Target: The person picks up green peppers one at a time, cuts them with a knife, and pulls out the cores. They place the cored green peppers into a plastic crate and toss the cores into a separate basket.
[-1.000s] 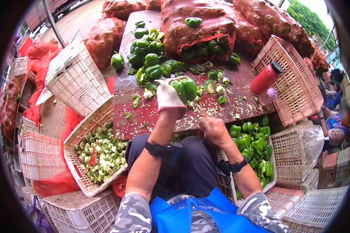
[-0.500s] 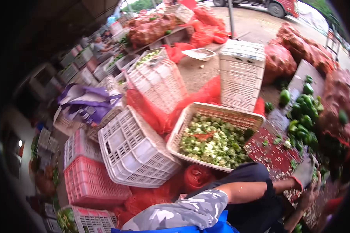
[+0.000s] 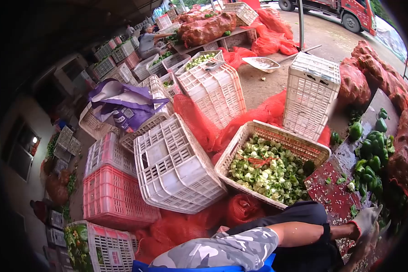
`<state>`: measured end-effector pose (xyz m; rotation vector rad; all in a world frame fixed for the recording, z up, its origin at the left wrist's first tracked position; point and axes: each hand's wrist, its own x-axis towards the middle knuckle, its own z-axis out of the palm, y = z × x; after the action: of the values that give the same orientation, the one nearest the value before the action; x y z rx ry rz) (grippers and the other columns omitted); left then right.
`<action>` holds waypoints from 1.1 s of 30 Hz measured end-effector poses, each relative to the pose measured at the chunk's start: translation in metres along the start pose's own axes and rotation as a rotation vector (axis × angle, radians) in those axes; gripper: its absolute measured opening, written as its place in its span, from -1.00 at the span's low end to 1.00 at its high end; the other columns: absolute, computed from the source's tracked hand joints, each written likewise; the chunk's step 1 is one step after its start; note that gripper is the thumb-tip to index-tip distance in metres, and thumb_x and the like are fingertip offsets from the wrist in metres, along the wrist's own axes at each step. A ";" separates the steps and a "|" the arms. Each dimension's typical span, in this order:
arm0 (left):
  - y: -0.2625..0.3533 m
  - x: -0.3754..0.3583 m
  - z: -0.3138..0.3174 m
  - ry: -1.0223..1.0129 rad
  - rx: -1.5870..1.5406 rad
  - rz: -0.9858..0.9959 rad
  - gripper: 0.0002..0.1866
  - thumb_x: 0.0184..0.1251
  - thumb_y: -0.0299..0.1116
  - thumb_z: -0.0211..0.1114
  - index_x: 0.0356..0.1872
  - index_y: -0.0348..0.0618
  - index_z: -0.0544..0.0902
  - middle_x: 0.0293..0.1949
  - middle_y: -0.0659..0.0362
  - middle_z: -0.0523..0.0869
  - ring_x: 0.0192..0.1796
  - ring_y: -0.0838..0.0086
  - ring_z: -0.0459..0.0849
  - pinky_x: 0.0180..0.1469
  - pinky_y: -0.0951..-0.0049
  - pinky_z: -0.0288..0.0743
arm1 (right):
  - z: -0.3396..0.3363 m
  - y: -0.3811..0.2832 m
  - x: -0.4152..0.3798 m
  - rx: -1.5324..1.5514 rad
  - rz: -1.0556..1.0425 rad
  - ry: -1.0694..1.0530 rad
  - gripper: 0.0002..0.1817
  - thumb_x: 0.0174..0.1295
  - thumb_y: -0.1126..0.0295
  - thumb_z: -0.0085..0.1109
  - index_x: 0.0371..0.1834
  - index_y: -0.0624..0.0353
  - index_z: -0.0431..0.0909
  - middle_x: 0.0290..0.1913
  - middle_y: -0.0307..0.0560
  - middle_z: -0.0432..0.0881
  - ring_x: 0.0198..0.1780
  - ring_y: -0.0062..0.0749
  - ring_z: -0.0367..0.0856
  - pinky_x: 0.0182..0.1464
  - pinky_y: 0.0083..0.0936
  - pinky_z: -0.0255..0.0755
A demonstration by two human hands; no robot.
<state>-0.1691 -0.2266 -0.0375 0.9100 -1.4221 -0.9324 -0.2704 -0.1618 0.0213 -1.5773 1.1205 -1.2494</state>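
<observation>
My left hand (image 3: 367,221), in a pale glove, is at the right edge over a dark red board (image 3: 327,183) strewn with pale seeds and green scraps. Its visible fingers are stretched apart, and nothing shows in them. Just below it, my right hand (image 3: 366,250) is smeared by motion and partly in shadow, so its fingers cannot be made out. Green bell peppers (image 3: 374,147) lie in a heap beyond the hands. Left of the board, a white plastic crate (image 3: 222,174) holds many pale green pepper cores and trimmings.
Upturned white crates (image 3: 170,156), (image 3: 310,95) and a pink crate (image 3: 115,195) stand around. Red mesh sacks (image 3: 362,77) line the right. A purple bag (image 3: 122,106) lies on crates at left. Farther back are a person (image 3: 148,43) and a red truck (image 3: 356,13).
The view has swung, so the crates and peppers now sit farther right and slightly lower in it. My gloved left hand has also shifted toward the right edge.
</observation>
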 end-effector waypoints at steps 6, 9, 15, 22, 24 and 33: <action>0.085 -0.012 -0.045 -0.411 1.439 -0.004 -0.68 0.39 -0.32 0.15 0.13 0.04 0.64 -0.26 0.23 0.70 -0.03 0.42 0.66 -0.08 0.43 0.53 | -0.006 -0.004 -0.007 0.015 0.049 0.010 -0.49 0.48 0.15 0.08 0.36 0.22 0.44 -0.06 -0.20 0.63 -0.18 -0.61 0.55 -0.12 -0.66 0.42; 0.035 -0.007 -0.034 -0.338 1.380 -0.030 -0.74 0.45 -0.23 0.09 0.02 0.02 0.67 -0.28 0.21 0.69 -0.06 0.40 0.67 -0.08 0.32 0.53 | -0.010 -0.014 -0.011 0.041 0.107 0.000 -0.51 0.47 0.16 0.10 0.34 0.22 0.46 -0.12 -0.21 0.64 -0.23 -0.63 0.55 -0.18 -0.69 0.42; -0.028 0.005 -0.036 0.100 0.942 -0.331 -0.62 0.57 -0.09 -0.02 -0.13 -0.04 0.73 -0.23 0.12 0.70 -0.07 0.31 0.68 -0.06 0.16 0.55 | -0.017 0.016 -0.019 0.146 -0.042 0.169 -0.51 0.49 0.16 0.03 0.36 0.20 0.42 -0.06 -0.08 0.67 -0.22 -0.53 0.61 -0.27 -0.69 0.49; 0.035 0.003 -0.104 0.361 -0.809 -0.616 -0.42 0.63 0.07 -0.18 -0.03 -0.17 0.73 -0.19 0.07 0.74 -0.16 0.28 0.68 -0.03 0.16 0.61 | -0.013 -0.005 -0.016 -0.435 0.265 -0.009 -0.55 0.30 0.25 0.16 0.26 0.03 0.59 -0.01 0.10 0.73 -0.08 -0.26 0.71 -0.03 -0.41 0.56; 0.071 -0.004 -0.107 0.148 -1.143 -0.707 -0.21 0.62 0.26 -0.34 -0.03 -0.22 0.71 -0.24 0.07 0.74 -0.25 0.27 0.72 -0.13 0.11 0.68 | -0.003 -0.018 -0.016 -0.585 0.389 -0.037 -0.55 0.22 0.28 0.21 0.21 -0.04 0.67 -0.03 0.14 0.75 -0.06 -0.20 0.73 0.07 -0.31 0.56; 0.117 -0.017 -0.103 -0.028 -0.491 -0.588 -0.26 0.67 0.11 -0.36 0.01 -0.35 0.67 -0.27 0.07 0.78 -0.32 0.42 0.76 -0.16 0.42 0.66 | -0.025 -0.001 0.001 -0.421 -0.030 0.078 -0.61 0.26 0.37 0.28 0.15 0.24 0.65 -0.06 0.03 0.76 -0.03 -0.36 0.74 0.06 -0.43 0.60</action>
<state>-0.0673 -0.1699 0.0672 0.9468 -0.8787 -1.6504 -0.2948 -0.1640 0.0269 -1.8686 1.4876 -1.1519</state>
